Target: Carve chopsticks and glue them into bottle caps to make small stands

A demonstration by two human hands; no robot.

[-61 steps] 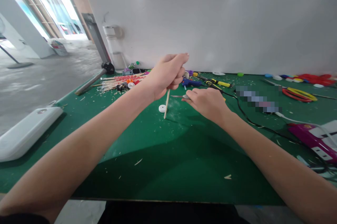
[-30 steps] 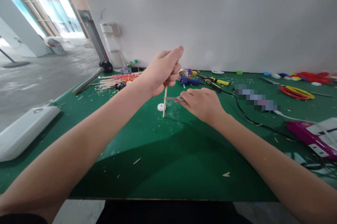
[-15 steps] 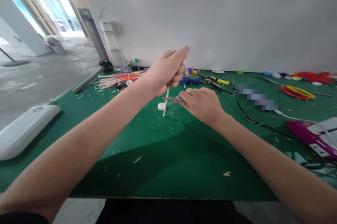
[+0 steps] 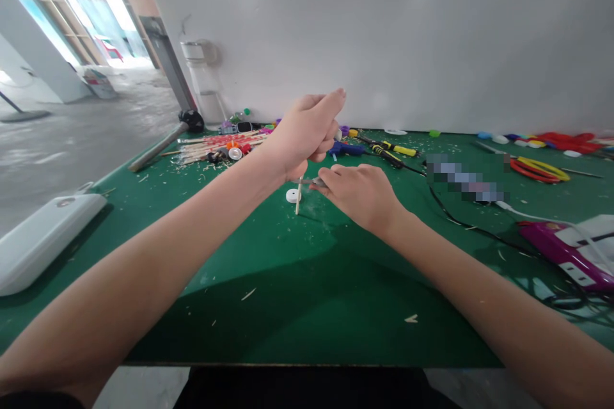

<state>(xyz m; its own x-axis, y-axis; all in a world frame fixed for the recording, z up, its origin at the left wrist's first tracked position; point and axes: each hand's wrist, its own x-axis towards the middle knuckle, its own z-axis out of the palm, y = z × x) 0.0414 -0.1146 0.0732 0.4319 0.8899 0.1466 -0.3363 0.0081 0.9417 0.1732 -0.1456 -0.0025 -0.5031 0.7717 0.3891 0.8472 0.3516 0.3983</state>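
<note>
My left hand (image 4: 311, 127) is closed in a fist around a thin wooden stick (image 4: 298, 201), whose lower end points down to the green table. In my right hand (image 4: 359, 191) is a small knife (image 4: 316, 183), its narrow blade turned left and lying across the stick just under the left fist. Part of the blade is hard to make out against the stick and hand. Right beside the stick's lower end, a white round cap (image 4: 292, 195) with a small dark hole lies on the table.
At the back left lie a bundle of sticks (image 4: 215, 143) and a hammer (image 4: 160, 143). Behind my hands are a blue glue gun (image 4: 348, 148) and yellow-black tools (image 4: 400, 148). Scissors (image 4: 537, 169) and a magenta power strip (image 4: 566, 258) are right, a white case (image 4: 52, 236) left.
My left fist has dropped slightly, and less of the stick shows below it. The knife has shifted slightly left and sits closer under the fist. The cap stays beside the stick.
</note>
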